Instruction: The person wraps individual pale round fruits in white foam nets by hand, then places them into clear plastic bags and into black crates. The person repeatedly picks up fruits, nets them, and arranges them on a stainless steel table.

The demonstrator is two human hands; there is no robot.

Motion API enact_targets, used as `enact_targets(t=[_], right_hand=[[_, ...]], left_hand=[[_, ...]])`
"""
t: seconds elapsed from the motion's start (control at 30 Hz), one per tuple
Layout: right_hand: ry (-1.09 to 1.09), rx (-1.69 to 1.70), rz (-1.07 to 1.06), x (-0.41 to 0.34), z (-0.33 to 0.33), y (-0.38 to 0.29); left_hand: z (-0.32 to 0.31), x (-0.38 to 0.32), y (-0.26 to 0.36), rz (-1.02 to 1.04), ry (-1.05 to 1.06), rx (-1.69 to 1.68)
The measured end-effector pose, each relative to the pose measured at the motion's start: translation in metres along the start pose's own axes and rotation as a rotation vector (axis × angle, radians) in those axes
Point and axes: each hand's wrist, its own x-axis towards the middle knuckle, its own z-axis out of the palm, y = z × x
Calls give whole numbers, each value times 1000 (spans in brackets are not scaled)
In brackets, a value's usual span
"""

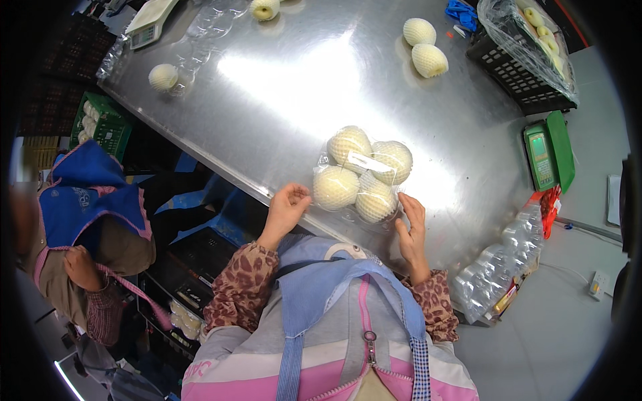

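A clear plastic clamshell pack (362, 173) lies on the steel table (281, 105) in front of me, near its front edge. Inside are several round fruits in pale foam nets (336, 188), and a white label strip (371, 167) runs across the top. My left hand (286, 213) is beside the pack's left edge, thumb and fingers bent with a small gap between them. At the right edge is my right hand (414, 230), fingers extended and thumb apart, fingertips by the plastic. Whether either hand touches the pack is hard to tell.
Loose foam-netted fruits (425, 47) sit farther back. A black crate (506, 75) of fruit, a green scale (544, 155) and stacked clear trays (501, 260) line the right side. Upper left is a white scale (150, 22). Another person (95, 200) stands at left near a green crate (108, 125).
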Motion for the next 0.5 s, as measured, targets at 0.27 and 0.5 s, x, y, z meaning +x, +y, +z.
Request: enact_targets(t=[0.27,0.5], right_hand=[[10,628,743,-23,15,27],[19,855,699,-29,20,36]], left_hand=[[10,-2,-11,13,53,-193],[13,-2,-3,-34,-4,-244]])
